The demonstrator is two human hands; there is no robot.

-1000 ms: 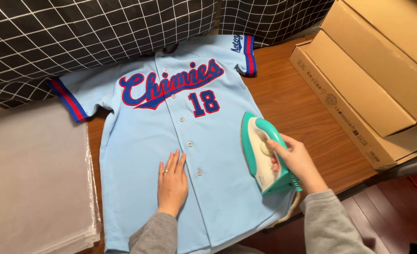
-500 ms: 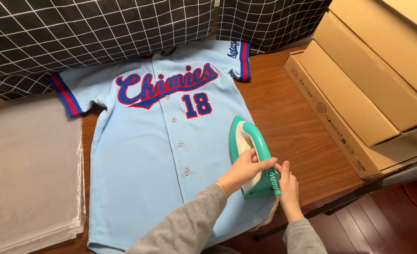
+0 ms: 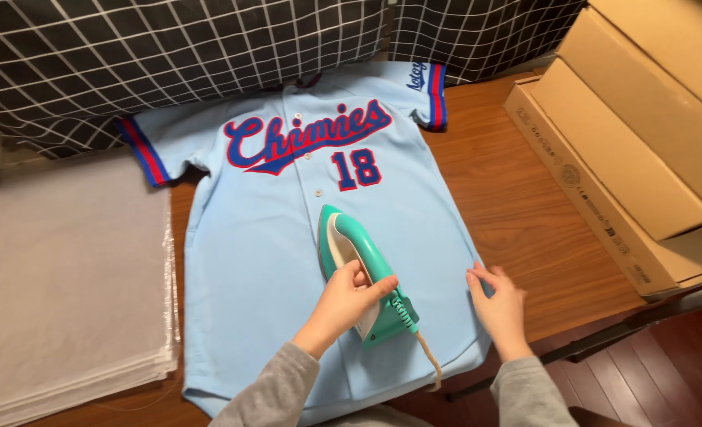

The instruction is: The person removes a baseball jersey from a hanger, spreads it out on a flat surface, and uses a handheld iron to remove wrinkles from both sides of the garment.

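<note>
Left hand (image 3: 343, 304) fingers closed around iron (image 3: 363, 273) handle, soleplate apparently flat on jersey (image 3: 264, 261). Right hand (image 3: 499, 304) fingers spread open, pressing jersey edge on surface (image 3: 525, 205).

Teal iron (image 3: 363, 273) flat on light-blue jersey (image 3: 264, 261) — table-spread

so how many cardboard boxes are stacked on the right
3, stacked flat at the right: bottom box on the table, middle box on it, top box partly cut off; more may be hidden.

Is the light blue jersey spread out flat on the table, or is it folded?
Spread out flat. The jersey lies face up on the wooden table, both sleeves out, with the teal iron on it.
</note>
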